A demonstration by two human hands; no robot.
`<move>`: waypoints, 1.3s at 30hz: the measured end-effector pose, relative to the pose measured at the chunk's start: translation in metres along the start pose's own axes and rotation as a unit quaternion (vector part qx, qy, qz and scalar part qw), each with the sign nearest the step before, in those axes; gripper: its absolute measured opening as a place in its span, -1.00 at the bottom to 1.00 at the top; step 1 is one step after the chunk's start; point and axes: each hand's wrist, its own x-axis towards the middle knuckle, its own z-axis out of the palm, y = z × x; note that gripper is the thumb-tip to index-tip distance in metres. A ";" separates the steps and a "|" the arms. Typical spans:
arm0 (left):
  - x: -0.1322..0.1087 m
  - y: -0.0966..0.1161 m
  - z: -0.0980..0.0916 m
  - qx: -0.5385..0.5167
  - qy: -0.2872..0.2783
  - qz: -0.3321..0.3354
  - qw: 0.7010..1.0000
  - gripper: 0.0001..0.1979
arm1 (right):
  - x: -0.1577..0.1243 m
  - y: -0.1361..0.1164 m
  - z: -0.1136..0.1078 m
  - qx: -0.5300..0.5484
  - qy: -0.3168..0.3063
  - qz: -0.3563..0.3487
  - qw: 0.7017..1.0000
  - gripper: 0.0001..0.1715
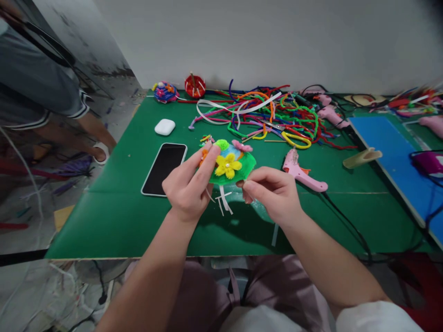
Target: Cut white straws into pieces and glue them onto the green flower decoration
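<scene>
A small green craft piece (pixel 242 169) with a yellow pipe-cleaner flower, a pink flower and a green pompom is held above the green table (pixel 114 216). My left hand (pixel 188 184) grips its left side, fingers closed on the edge. My right hand (pixel 273 193) pinches its lower right rim between thumb and fingers. White strips hang below the piece.
A black phone (pixel 164 168) and a white earbud case (pixel 164 127) lie at the left. A pink glue gun (pixel 301 171) lies to the right, with yellow-handled scissors (pixel 296 139) and a tangle of pipe cleaners (pixel 270 110) behind. A blue board (pixel 391 157) sits at right. Another person's legs (pixel 51 106) stand at far left.
</scene>
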 end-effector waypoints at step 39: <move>0.005 0.003 -0.004 0.022 0.001 -0.022 1.000 -0.64 | -0.001 0.004 -0.004 -0.048 -0.020 -0.003 0.999 -0.76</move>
